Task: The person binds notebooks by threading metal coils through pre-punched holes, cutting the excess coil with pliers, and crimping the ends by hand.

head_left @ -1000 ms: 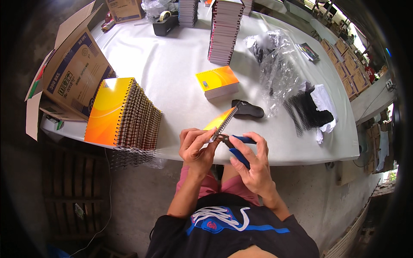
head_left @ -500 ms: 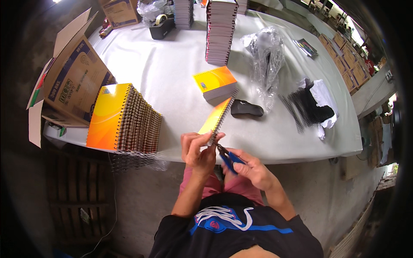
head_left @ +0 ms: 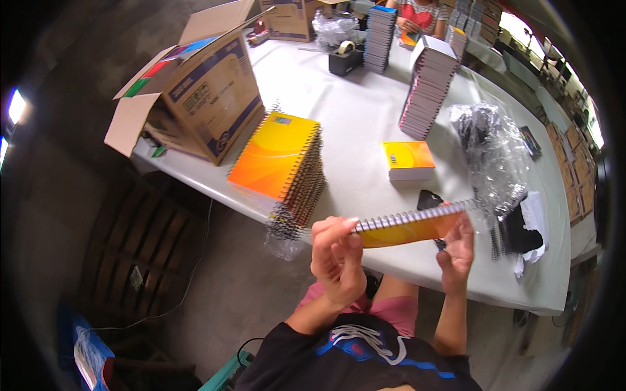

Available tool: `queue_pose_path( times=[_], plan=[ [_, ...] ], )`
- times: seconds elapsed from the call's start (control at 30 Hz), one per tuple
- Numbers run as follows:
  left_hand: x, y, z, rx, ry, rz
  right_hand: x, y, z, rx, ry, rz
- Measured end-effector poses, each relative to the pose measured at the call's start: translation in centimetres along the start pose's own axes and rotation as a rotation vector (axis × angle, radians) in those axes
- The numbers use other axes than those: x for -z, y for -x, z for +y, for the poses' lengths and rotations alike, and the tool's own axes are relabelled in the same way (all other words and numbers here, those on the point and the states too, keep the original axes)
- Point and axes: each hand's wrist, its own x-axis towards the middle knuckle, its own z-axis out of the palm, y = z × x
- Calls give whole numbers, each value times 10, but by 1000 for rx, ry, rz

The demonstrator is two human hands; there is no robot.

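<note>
A yellow-orange spiral notebook (head_left: 411,231) is held up in front of me, its coil along the top edge. My left hand (head_left: 339,260) pinches one end of it near the coil, between thumb and fingers. At the other end, my right hand (head_left: 458,251) grips the notebook, with its fingertips partly blurred. A small dark thing shows under the notebook beside my right hand; I cannot make out what it is. Left of my hands stands a pile of matching spiral notebooks (head_left: 274,153). Beyond the held notebook lies a yellow-covered block of pages (head_left: 411,156).
An open cardboard box (head_left: 208,98) stands at the table's left. Tall notebook stacks (head_left: 427,88) and a tape dispenser (head_left: 345,58) are farther back. Clear plastic wrap (head_left: 489,156) and black coils (head_left: 521,228) lie to the right. Another person (head_left: 424,19) sits across the table.
The blue-handled pliers have left my right hand, which now grips the notebook. The notebook has swung from slanting away to lying crosswise. The view has turned left.
</note>
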Motion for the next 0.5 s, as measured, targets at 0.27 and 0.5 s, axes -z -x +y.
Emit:
queue_pose_path(
  times=[0.27,0.5],
  plan=[
    [57,-87,46,-424,-655,148,-120,-140,-41,32,-215,-186],
    [95,-116,-14,46,-695,239,-182,-175,11,200,356,-257]
  ],
)
